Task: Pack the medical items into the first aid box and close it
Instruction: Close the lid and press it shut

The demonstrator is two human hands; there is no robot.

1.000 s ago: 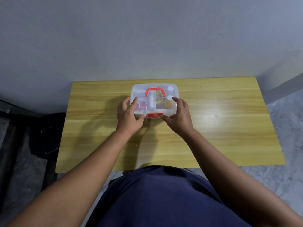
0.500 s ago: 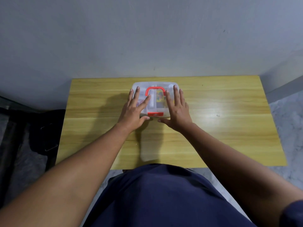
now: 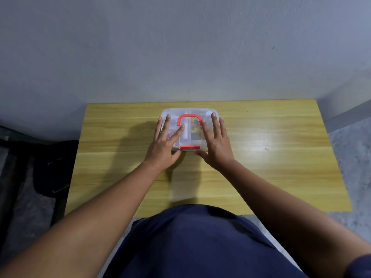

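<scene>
The first aid box [image 3: 190, 112] is a clear plastic case with its lid down, standing at the middle back of the table. A red handle [image 3: 189, 118] lies flat on the lid and a red latch [image 3: 190, 147] sits on the near side. Medical items show dimly through the lid. My left hand [image 3: 165, 143] lies flat on the lid's left half, fingers spread. My right hand [image 3: 215, 142] lies flat on the right half, its thumb by the latch. Neither hand holds anything.
The wooden table [image 3: 271, 157] stands against a grey wall. A dark bag [image 3: 54, 167] lies on the floor to the left. My blue-clothed body [image 3: 196, 241] is at the table's near edge.
A second ago both hands curled around the box's near corners by the latch. They have since slid forward and flattened, palms down, on the lid. The box stayed in place.
</scene>
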